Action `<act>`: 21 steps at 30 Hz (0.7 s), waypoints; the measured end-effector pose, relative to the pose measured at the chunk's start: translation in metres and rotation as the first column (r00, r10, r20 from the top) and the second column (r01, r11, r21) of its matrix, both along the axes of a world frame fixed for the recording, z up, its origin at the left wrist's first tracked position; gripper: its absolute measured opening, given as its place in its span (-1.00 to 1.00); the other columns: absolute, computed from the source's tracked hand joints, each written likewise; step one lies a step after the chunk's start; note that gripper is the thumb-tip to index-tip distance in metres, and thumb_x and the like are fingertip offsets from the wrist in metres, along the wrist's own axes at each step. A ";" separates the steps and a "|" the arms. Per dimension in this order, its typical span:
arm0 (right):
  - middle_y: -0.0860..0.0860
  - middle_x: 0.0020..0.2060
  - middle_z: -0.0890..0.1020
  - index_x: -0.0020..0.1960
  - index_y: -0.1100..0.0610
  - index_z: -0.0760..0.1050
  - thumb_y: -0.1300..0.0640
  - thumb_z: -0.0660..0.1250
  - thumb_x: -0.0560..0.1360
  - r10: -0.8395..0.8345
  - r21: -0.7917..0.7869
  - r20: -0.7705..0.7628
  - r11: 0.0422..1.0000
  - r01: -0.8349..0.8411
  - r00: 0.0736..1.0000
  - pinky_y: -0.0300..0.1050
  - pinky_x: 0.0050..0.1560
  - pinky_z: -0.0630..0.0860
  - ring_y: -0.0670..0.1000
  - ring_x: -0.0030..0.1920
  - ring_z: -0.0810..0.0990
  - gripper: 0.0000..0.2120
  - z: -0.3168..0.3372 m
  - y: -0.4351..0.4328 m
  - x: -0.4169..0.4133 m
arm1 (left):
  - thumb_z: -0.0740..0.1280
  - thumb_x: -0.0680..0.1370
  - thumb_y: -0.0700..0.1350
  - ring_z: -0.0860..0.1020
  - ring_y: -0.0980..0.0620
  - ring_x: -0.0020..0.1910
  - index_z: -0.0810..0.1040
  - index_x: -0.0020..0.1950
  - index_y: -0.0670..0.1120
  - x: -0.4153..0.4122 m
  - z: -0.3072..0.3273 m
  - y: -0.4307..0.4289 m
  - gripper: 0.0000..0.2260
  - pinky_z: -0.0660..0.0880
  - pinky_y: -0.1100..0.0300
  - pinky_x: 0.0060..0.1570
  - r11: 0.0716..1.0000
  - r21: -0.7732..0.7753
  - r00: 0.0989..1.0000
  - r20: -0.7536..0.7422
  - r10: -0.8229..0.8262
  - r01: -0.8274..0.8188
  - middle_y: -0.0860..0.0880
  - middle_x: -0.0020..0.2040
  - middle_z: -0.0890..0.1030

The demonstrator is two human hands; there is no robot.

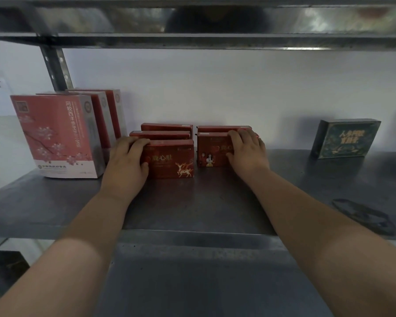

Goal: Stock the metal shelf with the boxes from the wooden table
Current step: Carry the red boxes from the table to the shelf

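Note:
On the metal shelf (192, 209) stand two rows of small red boxes. My left hand (126, 161) grips the left end of the front red deer box (172, 160), fingers over its top and thumb on its face. Two more red boxes (165, 131) stand behind it. My right hand (247, 151) grips the right end of the red box with two figures (212, 152), with another red box (222, 128) behind that one. Three tall pink boxes (55, 136) stand at the shelf's left.
A dark green box (345, 138) stands at the back right of the shelf. A dark flat object (364, 216) lies near the shelf's front right edge. An upper shelf (197, 40) hangs close overhead, and a steel upright (56, 67) rises at the back left.

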State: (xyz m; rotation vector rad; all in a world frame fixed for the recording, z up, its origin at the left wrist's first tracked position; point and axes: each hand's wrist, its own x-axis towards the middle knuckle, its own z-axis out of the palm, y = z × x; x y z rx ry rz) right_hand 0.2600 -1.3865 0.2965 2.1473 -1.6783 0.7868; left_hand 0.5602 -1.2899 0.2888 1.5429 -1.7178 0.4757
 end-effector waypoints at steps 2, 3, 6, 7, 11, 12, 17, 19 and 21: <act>0.13 0.56 0.21 0.57 0.04 0.15 0.04 0.28 0.59 -0.010 0.028 -0.009 1.000 0.010 1.000 0.21 0.56 0.03 0.18 0.61 0.00 -0.40 -0.001 -0.001 0.001 | 0.42 0.48 -0.26 0.26 -0.18 0.44 0.42 0.44 -0.08 -0.001 0.000 0.001 -0.47 0.22 -0.03 0.43 1.000 -0.002 1.000 0.004 0.007 -0.007 -0.15 0.39 0.38; 0.14 0.58 0.18 0.58 0.04 0.12 0.05 0.27 0.60 -0.013 0.036 -0.011 0.999 0.013 1.000 0.22 0.57 0.00 0.18 0.61 -0.04 -0.39 -0.002 0.000 0.002 | 0.42 0.49 -0.25 0.25 -0.17 0.44 0.41 0.45 -0.08 -0.002 0.000 0.001 -0.47 0.22 -0.03 0.43 1.000 0.001 1.000 0.003 0.011 -0.011 -0.14 0.40 0.38; 0.18 0.58 0.14 0.58 0.00 0.09 0.06 0.28 0.56 0.002 0.025 -0.031 1.000 -0.001 1.000 0.28 0.56 -0.05 0.25 0.61 -0.09 -0.34 -0.002 0.006 0.003 | 0.41 0.50 -0.23 0.23 -0.17 0.45 0.39 0.46 -0.05 -0.002 0.001 0.002 -0.46 0.24 -0.07 0.43 1.000 0.017 1.000 -0.002 0.024 -0.024 -0.13 0.41 0.37; 0.19 0.57 0.14 0.55 0.00 0.13 0.06 0.31 0.53 0.021 0.003 -0.049 1.000 -0.021 0.999 0.31 0.55 -0.05 0.28 0.60 -0.08 -0.35 -0.002 0.008 0.003 | 0.41 0.50 -0.23 0.22 -0.17 0.45 0.39 0.46 -0.05 -0.002 0.001 0.002 -0.46 0.24 -0.07 0.43 1.000 0.018 1.000 -0.004 0.026 -0.025 -0.13 0.41 0.37; 0.19 0.56 0.14 0.39 -0.01 0.32 0.06 0.37 0.47 0.098 -0.004 -0.136 0.995 -0.100 0.986 0.37 0.53 -0.04 0.30 0.60 -0.07 -0.48 -0.001 0.016 0.006 | 0.42 0.49 -0.25 0.23 -0.19 0.43 0.40 0.46 -0.07 -0.002 0.001 0.003 -0.46 0.24 -0.09 0.43 1.000 0.014 1.000 -0.004 0.016 -0.016 -0.15 0.40 0.38; 0.18 0.57 0.11 0.39 -0.02 0.32 0.05 0.37 0.49 0.097 0.025 -0.158 0.995 -0.094 0.983 0.36 0.54 -0.06 0.28 0.60 -0.10 -0.50 -0.001 0.017 0.006 | 0.42 0.49 -0.25 0.23 -0.19 0.43 0.40 0.46 -0.07 -0.002 0.001 0.003 -0.46 0.24 -0.09 0.43 1.000 0.017 1.000 -0.008 0.015 -0.015 -0.15 0.40 0.38; 0.15 0.60 0.03 0.44 -0.04 0.31 0.06 0.35 0.51 0.094 0.086 -0.174 0.993 -0.080 0.980 0.35 0.54 -0.09 0.27 0.61 -0.16 -0.47 -0.002 0.017 0.005 | 0.40 0.50 -0.25 0.23 -0.19 0.45 0.39 0.47 -0.07 -0.004 0.001 0.005 -0.46 0.22 -0.08 0.44 0.999 0.029 1.000 -0.007 0.019 -0.019 -0.15 0.41 0.37; 0.15 0.60 0.03 0.44 -0.04 0.32 0.07 0.36 0.50 0.101 0.091 -0.166 0.992 -0.087 0.981 0.36 0.54 -0.09 0.27 0.60 -0.16 -0.47 -0.002 0.016 0.006 | 0.40 0.50 -0.25 0.23 -0.19 0.45 0.39 0.47 -0.07 -0.004 0.002 0.005 -0.46 0.22 -0.08 0.44 0.999 0.031 1.000 -0.006 0.014 -0.014 -0.15 0.41 0.36; 0.16 0.60 0.03 0.44 -0.03 0.32 0.07 0.36 0.50 0.108 0.093 -0.159 0.991 -0.094 0.981 0.36 0.54 -0.10 0.28 0.60 -0.16 -0.47 -0.003 0.016 0.006 | 0.41 0.50 -0.26 0.23 -0.20 0.45 0.39 0.46 -0.07 -0.004 0.002 0.005 -0.46 0.24 -0.10 0.44 0.999 0.032 1.000 -0.015 0.012 -0.012 -0.15 0.41 0.36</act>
